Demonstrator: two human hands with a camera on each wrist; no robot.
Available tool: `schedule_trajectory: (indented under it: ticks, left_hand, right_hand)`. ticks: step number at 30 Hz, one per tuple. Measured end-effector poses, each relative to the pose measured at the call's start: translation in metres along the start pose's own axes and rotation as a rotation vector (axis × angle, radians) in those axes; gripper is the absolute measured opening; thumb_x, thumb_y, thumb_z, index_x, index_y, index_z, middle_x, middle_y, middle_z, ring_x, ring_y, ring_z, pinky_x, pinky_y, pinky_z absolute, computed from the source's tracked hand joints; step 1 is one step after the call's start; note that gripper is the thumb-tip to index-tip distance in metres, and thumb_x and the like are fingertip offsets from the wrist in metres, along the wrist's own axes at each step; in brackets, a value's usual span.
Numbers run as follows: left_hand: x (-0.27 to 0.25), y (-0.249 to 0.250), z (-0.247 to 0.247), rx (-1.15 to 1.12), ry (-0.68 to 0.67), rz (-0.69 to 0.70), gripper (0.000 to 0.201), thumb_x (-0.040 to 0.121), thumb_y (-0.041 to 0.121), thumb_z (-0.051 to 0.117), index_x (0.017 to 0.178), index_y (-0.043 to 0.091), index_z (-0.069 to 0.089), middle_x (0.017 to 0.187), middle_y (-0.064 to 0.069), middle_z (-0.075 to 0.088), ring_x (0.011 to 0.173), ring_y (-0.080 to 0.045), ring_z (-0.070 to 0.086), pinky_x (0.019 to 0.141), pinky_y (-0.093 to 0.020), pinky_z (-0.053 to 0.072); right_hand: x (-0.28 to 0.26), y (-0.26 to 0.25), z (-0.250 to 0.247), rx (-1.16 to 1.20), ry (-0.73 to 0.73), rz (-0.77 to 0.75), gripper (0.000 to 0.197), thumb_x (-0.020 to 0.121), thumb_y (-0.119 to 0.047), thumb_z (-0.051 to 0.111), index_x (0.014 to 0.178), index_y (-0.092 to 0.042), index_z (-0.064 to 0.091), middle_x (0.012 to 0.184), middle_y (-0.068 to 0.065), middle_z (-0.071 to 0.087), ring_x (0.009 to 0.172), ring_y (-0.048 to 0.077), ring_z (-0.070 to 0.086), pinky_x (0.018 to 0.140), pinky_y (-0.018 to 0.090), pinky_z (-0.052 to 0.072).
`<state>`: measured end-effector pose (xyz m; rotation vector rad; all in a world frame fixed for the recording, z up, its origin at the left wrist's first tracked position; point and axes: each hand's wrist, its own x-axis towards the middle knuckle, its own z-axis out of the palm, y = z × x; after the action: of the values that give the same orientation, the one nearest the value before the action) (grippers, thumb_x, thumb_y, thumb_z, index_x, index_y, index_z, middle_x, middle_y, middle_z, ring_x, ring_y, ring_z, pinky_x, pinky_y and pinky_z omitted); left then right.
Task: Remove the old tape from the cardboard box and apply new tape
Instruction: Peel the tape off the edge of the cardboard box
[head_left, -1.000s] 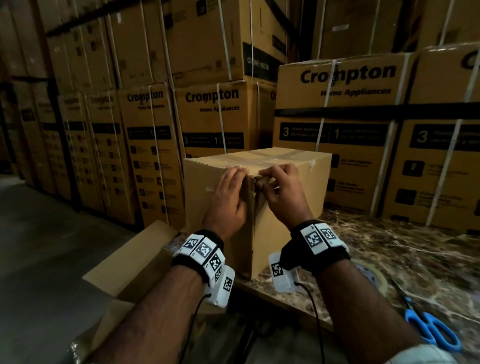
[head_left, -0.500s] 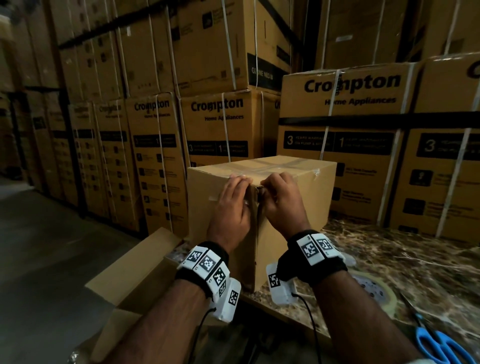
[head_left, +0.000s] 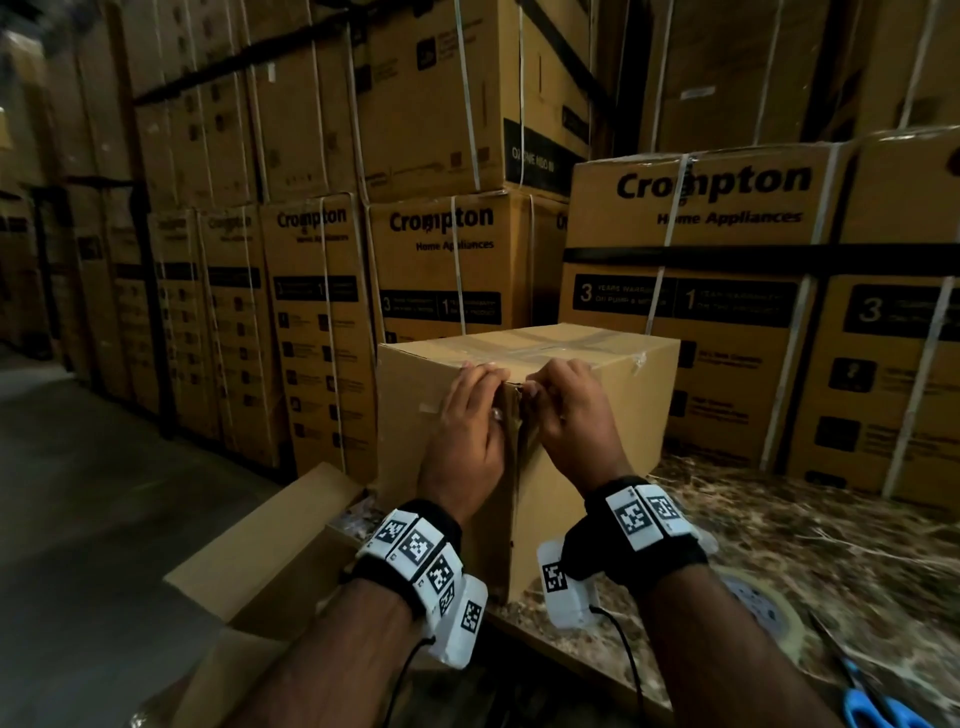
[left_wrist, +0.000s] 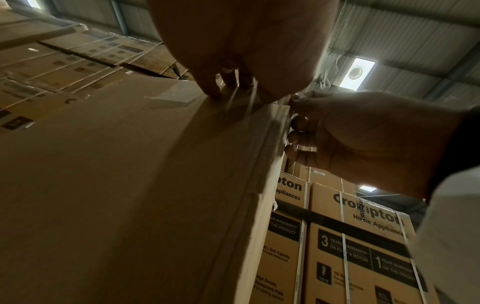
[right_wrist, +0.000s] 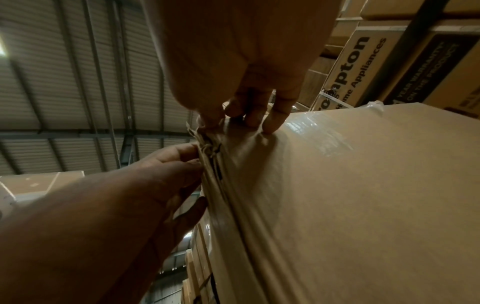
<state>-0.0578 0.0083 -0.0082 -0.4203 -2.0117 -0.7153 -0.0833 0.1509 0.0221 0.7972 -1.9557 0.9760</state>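
While both hands work the near top corner of the cardboard box (head_left: 587, 415), the job sits in its first step: getting the old tape (head_left: 550, 340) to lift. Box stands on the near edge of a dark marbled counter (head_left: 779, 525), one vertical corner turned toward the person. Left hand (head_left: 467, 426) lies on the left face, fingers fairly straight, tips pressing at the top edge beside the corner. Right hand (head_left: 566, 410) lies on the right face, fingers curled in toward the corner; the right wrist view shows its fingertips (right_wrist: 270, 123) on glossy, wrinkled tape, with frayed shreds bunched at the corner. Whether a loose end is actually pinched, I cannot tell. Clear tape remains across the box top and down the corner seam, so removal looks barely begun.

Next move, by my reading: catch a free end at the corner, then peel steadily while the left hand braces the box.

Also on the counter: a tape roll (head_left: 763, 613) and blue-handled scissors (head_left: 878, 706), near the right forearm. An open carton (head_left: 270, 561) sits low to the left. Strapped, printed cartons (head_left: 701, 291) are stacked high behind; concrete aisle floor, corrugated roof overhead.
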Motion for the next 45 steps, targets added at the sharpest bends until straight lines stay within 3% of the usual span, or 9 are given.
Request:
schedule_trajectory:
  ticks: [5, 9, 11, 16, 21, 27, 34, 42, 45]
  left_hand:
    - [0.001, 0.0, -0.002, -0.009, -0.035, -0.028, 0.044, 0.098, 0.017, 0.042, 0.141, 0.021, 0.04, 0.152, 0.0, 0.036, 0.146, -0.015, 0.019, 0.115, -0.028, 0.015]
    - [0.008, -0.003, -0.011, -0.011, -0.037, -0.018, 0.036, 0.099, 0.026, 0.041, 0.135, 0.023, 0.048, 0.142, 0.0, 0.046, 0.138, -0.017, 0.032, 0.111, -0.038, 0.032]
    - [0.011, -0.005, -0.013, -0.02, -0.036, -0.029, 0.035, 0.099, 0.029, 0.042, 0.132, 0.024, 0.051, 0.138, 0.001, 0.05, 0.134, -0.017, 0.035, 0.106, -0.039, 0.037]
    - [0.009, -0.004, -0.004, -0.028, -0.007, -0.048, 0.037, 0.097, 0.034, 0.042, 0.131, 0.023, 0.052, 0.139, 0.001, 0.05, 0.134, -0.018, 0.036, 0.107, -0.037, 0.034]
    - [0.009, 0.0, 0.0, -0.057, 0.068, -0.085, 0.031, 0.097, 0.026, 0.05, 0.127, 0.02, 0.056, 0.136, -0.001, 0.053, 0.132, -0.018, 0.038, 0.108, -0.037, 0.034]
    - [0.009, 0.0, 0.007, 0.094, 0.07, -0.052, 0.038, 0.096, 0.04, 0.037, 0.126, 0.022, 0.052, 0.132, 0.0, 0.054, 0.128, -0.018, 0.042, 0.101, -0.043, 0.044]
    - [0.015, 0.002, 0.007, 0.22, 0.04, -0.052, 0.041, 0.094, 0.053, 0.043, 0.12, 0.023, 0.052, 0.124, -0.001, 0.055, 0.118, -0.019, 0.046, 0.092, -0.041, 0.048]
    - [0.018, 0.004, 0.002, 0.131, 0.074, -0.05, 0.037, 0.093, 0.051, 0.042, 0.113, 0.024, 0.058, 0.115, 0.002, 0.059, 0.111, -0.018, 0.048, 0.085, -0.038, 0.049]
    - [0.014, 0.002, -0.003, 0.054, 0.072, -0.033, 0.037, 0.097, 0.04, 0.035, 0.119, 0.022, 0.06, 0.121, -0.001, 0.06, 0.116, -0.019, 0.047, 0.091, -0.039, 0.048]
  right_hand:
    - [0.004, -0.003, -0.008, 0.048, -0.026, 0.027, 0.016, 0.095, -0.02, 0.052, 0.082, -0.012, 0.056, 0.08, 0.001, 0.051, 0.076, 0.016, 0.046, 0.066, 0.021, 0.036]
    - [0.025, -0.01, -0.013, 0.16, -0.105, 0.097, 0.019, 0.09, -0.016, 0.052, 0.073, -0.007, 0.059, 0.07, 0.012, 0.059, 0.068, 0.029, 0.056, 0.06, 0.038, 0.046]
    - [0.027, -0.008, -0.014, 0.224, -0.115, 0.136, 0.021, 0.088, -0.017, 0.05, 0.073, -0.006, 0.061, 0.07, 0.014, 0.062, 0.067, 0.03, 0.058, 0.06, 0.038, 0.047]
    - [0.013, -0.001, -0.01, 0.37, -0.064, 0.228, 0.027, 0.085, -0.021, 0.042, 0.079, -0.008, 0.065, 0.081, 0.013, 0.064, 0.08, 0.021, 0.057, 0.072, 0.035, 0.046]
    - [0.014, -0.005, -0.009, 0.454, -0.048, 0.267, 0.029, 0.086, -0.019, 0.042, 0.08, -0.003, 0.065, 0.078, 0.013, 0.063, 0.074, 0.015, 0.054, 0.067, 0.028, 0.043]
    - [0.011, 0.001, -0.006, 0.432, -0.027, 0.258, 0.024, 0.091, -0.007, 0.044, 0.081, -0.005, 0.065, 0.082, 0.016, 0.064, 0.08, 0.028, 0.058, 0.071, 0.039, 0.048]
    - [0.01, -0.003, -0.007, 0.432, -0.022, 0.269, 0.023, 0.091, -0.006, 0.044, 0.082, -0.007, 0.065, 0.082, 0.014, 0.065, 0.08, 0.024, 0.059, 0.074, 0.038, 0.05]
    - [0.003, -0.005, -0.009, 0.442, -0.046, 0.256, 0.024, 0.092, -0.001, 0.043, 0.09, -0.01, 0.066, 0.089, 0.011, 0.064, 0.085, 0.02, 0.059, 0.077, 0.034, 0.05]
    - [-0.004, -0.003, -0.009, 0.46, -0.056, 0.236, 0.025, 0.091, -0.002, 0.045, 0.099, -0.015, 0.065, 0.093, 0.009, 0.065, 0.087, 0.022, 0.061, 0.077, 0.035, 0.051]
